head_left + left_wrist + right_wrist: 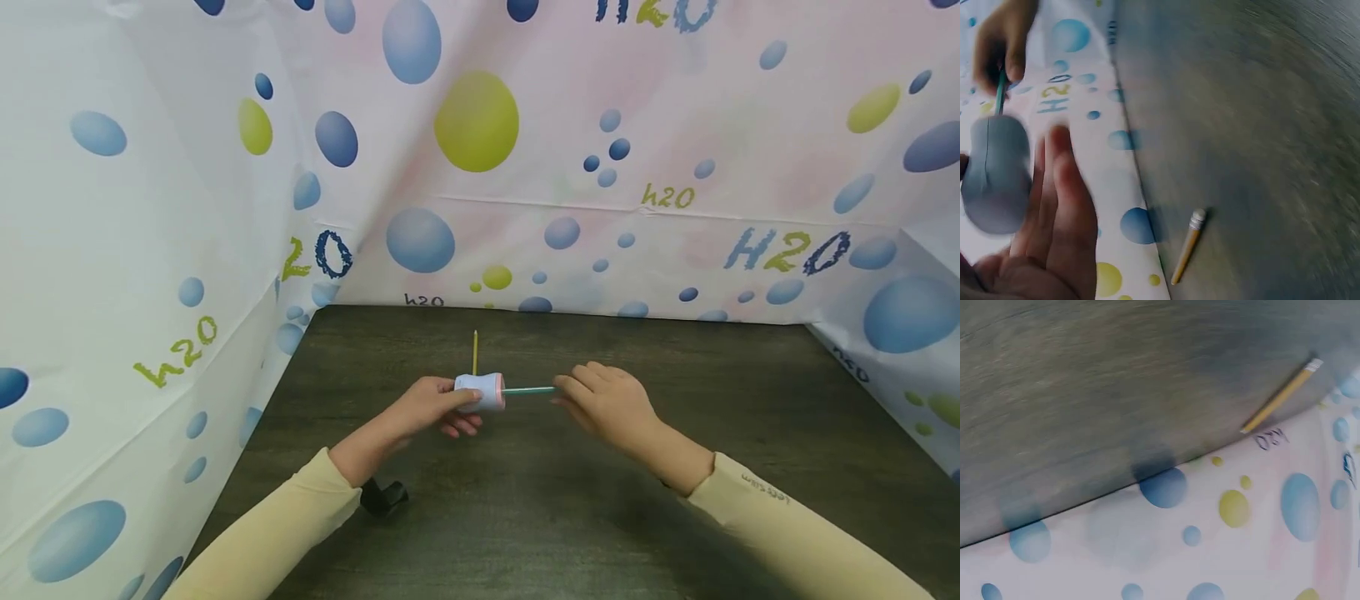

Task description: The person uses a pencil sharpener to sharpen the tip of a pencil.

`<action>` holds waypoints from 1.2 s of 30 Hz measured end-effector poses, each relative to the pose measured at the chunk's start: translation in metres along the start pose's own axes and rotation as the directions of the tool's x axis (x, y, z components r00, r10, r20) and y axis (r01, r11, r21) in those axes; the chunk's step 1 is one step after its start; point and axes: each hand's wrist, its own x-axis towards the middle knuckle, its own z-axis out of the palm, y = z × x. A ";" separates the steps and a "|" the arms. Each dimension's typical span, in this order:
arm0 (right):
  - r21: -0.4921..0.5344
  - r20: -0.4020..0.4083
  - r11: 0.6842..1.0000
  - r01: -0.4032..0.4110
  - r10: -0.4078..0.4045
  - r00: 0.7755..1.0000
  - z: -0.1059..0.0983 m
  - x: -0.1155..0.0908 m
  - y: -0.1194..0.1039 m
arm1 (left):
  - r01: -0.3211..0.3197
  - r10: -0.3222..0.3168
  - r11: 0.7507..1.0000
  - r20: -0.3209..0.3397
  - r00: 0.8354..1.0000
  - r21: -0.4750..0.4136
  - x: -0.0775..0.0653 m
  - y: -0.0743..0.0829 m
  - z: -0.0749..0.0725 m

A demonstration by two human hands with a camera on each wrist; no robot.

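A pale blue pencil sharpener (480,392) with a pink rim lies sideways in my left hand (431,404), thumb across its near side and fingers beneath. In the left wrist view, the sharpener (997,178) is blurred beside the extended fingers. From its pink-rimmed end a teal pencil (528,390) sticks out to the right. My right hand (607,404) pinches the far end of that pencil between thumb and fingers. The pencil's other end is hidden inside the sharpener. Neither hand appears in the right wrist view.
A yellow pencil (475,352) with a white eraser end (1197,217) lies on the dark wood-look table (675,517), beyond the sharpener. A white cloth (570,158) with blue and green dots hangs behind and at the sides. Something black (384,497) shows by the left cuff.
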 end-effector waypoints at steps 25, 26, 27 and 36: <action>0.111 0.451 0.929 -0.354 0.270 0.851 -0.022 0.018 -0.004 | -0.090 0.101 0.990 -0.104 0.989 0.104 -0.004 0.000 -0.003; 0.021 0.325 0.970 -0.243 0.223 0.919 -0.020 0.016 -0.005 | -0.066 0.068 0.997 -0.076 0.995 0.037 -0.004 0.000 -0.004; -0.065 0.206 0.987 -0.149 0.159 0.966 -0.017 0.014 -0.005 | -0.046 0.046 0.999 -0.052 0.998 -0.001 -0.004 0.001 -0.006; 0.084 0.089 0.980 -0.179 0.171 0.981 -0.010 0.009 -0.009 | -0.143 0.150 0.984 -0.067 0.986 0.104 -0.009 0.008 -0.002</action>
